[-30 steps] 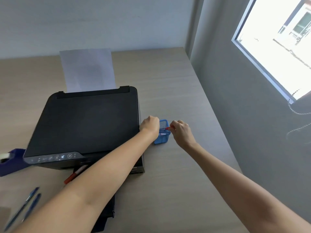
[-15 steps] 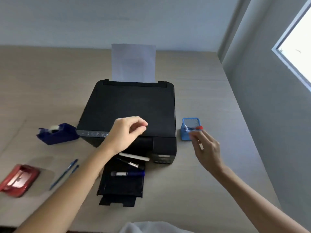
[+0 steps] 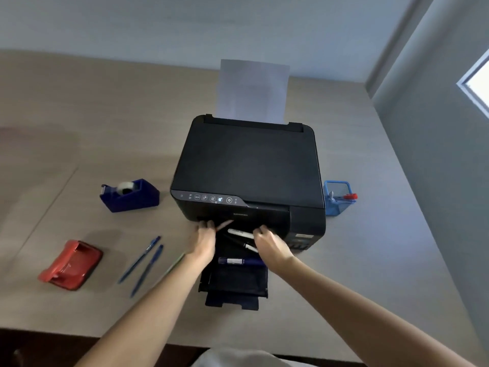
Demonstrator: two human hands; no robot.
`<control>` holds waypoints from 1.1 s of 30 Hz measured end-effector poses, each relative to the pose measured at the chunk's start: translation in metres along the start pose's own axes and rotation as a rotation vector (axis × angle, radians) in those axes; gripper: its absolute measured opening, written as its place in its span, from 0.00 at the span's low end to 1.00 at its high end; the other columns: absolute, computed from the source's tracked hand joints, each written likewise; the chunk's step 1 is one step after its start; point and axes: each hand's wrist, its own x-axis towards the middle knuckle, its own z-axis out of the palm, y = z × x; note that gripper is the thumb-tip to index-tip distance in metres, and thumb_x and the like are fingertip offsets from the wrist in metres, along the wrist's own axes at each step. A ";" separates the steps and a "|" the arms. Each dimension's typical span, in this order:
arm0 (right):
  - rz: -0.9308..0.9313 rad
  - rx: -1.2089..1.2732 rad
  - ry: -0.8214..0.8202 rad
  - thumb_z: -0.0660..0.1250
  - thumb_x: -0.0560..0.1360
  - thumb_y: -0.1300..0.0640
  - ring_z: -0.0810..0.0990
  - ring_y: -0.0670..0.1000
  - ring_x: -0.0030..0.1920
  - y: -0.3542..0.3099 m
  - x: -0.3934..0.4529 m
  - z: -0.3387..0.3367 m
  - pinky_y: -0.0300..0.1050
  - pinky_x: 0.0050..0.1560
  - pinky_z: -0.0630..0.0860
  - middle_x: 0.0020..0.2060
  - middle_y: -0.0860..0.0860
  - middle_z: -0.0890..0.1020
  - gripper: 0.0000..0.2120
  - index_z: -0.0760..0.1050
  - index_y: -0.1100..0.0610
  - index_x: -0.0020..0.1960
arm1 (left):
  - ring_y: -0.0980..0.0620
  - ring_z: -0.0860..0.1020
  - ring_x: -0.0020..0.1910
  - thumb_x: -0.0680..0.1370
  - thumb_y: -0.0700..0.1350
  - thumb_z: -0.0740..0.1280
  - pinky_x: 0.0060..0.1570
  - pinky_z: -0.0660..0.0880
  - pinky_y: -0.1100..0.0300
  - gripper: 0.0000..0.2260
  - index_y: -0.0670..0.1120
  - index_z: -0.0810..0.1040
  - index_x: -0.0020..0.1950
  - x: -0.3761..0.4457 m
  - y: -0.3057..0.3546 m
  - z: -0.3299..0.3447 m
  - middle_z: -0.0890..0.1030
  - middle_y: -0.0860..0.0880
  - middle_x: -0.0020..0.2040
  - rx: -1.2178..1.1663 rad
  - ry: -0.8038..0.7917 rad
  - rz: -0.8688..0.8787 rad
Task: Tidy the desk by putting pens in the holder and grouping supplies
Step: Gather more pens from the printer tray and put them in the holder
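A blue mesh pen holder stands right of the black printer, with a red-capped pen in it. On the printer's output tray lie a white marker, a black pen and a blue marker. My left hand is at the tray's left, fingertips closed on a red pen. My right hand curls over the right ends of the white marker and black pen; its grip is hidden. Two blue pens lie on the desk to the left.
A blue tape dispenser sits left of the printer. A red stapler-like tool lies nearer the front left. A thin green pencil lies beside my left forearm. White paper stands in the printer's rear feed. A wall runs along the right.
Both hands have come away from the holder to the printer's output tray. The red-capped pen stays in the holder. The view has shifted left and back.
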 end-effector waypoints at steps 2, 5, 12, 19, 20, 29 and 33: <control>0.076 -0.072 -0.033 0.64 0.70 0.74 0.79 0.60 0.56 -0.005 0.010 0.005 0.52 0.54 0.78 0.58 0.59 0.75 0.19 0.71 0.64 0.59 | 0.37 0.74 0.64 0.80 0.33 0.57 0.64 0.72 0.48 0.20 0.44 0.68 0.71 0.003 -0.007 0.001 0.74 0.35 0.65 0.088 -0.016 -0.004; 0.121 -0.130 -0.059 0.63 0.72 0.73 0.77 0.61 0.58 -0.007 0.017 0.012 0.53 0.56 0.77 0.58 0.61 0.75 0.17 0.72 0.65 0.60 | 0.37 0.79 0.56 0.80 0.34 0.57 0.55 0.78 0.48 0.18 0.38 0.64 0.71 -0.002 -0.025 -0.001 0.76 0.35 0.61 0.082 0.031 0.029; 0.240 -0.015 -0.060 0.59 0.72 0.73 0.75 0.62 0.60 0.001 0.024 0.013 0.52 0.59 0.76 0.61 0.63 0.73 0.22 0.63 0.66 0.65 | 0.51 0.71 0.25 0.83 0.48 0.52 0.23 0.64 0.61 0.12 0.43 0.70 0.48 -0.068 -0.056 0.019 0.77 0.48 0.34 -0.068 0.217 0.202; 0.266 0.313 -0.076 0.59 0.79 0.57 0.79 0.66 0.47 -0.005 0.009 0.021 0.49 0.38 0.70 0.48 0.66 0.79 0.14 0.65 0.65 0.60 | 0.45 0.78 0.32 0.76 0.68 0.42 0.27 0.69 0.54 0.32 0.44 0.72 0.50 -0.052 -0.049 0.032 0.79 0.45 0.39 -0.043 0.181 0.318; 0.262 0.308 -0.090 0.62 0.78 0.54 0.79 0.66 0.49 -0.005 0.007 0.022 0.48 0.40 0.70 0.50 0.65 0.79 0.17 0.66 0.64 0.61 | 0.45 0.79 0.31 0.76 0.66 0.49 0.26 0.69 0.56 0.28 0.44 0.74 0.50 -0.049 -0.048 0.030 0.79 0.45 0.39 0.027 0.179 0.352; 0.292 0.177 -0.226 0.59 0.79 0.50 0.69 0.65 0.66 -0.005 0.003 0.019 0.55 0.62 0.73 0.72 0.65 0.60 0.22 0.65 0.64 0.66 | 0.45 0.80 0.36 0.64 0.57 0.76 0.34 0.77 0.56 0.20 0.46 0.77 0.47 -0.032 -0.051 0.036 0.80 0.47 0.38 0.309 0.162 0.479; 0.243 0.182 -0.296 0.56 0.81 0.56 0.73 0.66 0.61 -0.007 -0.003 0.015 0.54 0.59 0.73 0.68 0.68 0.63 0.16 0.67 0.66 0.63 | 0.46 0.79 0.38 0.61 0.57 0.78 0.32 0.77 0.55 0.22 0.46 0.77 0.46 -0.033 -0.043 0.040 0.80 0.47 0.40 0.418 0.174 0.532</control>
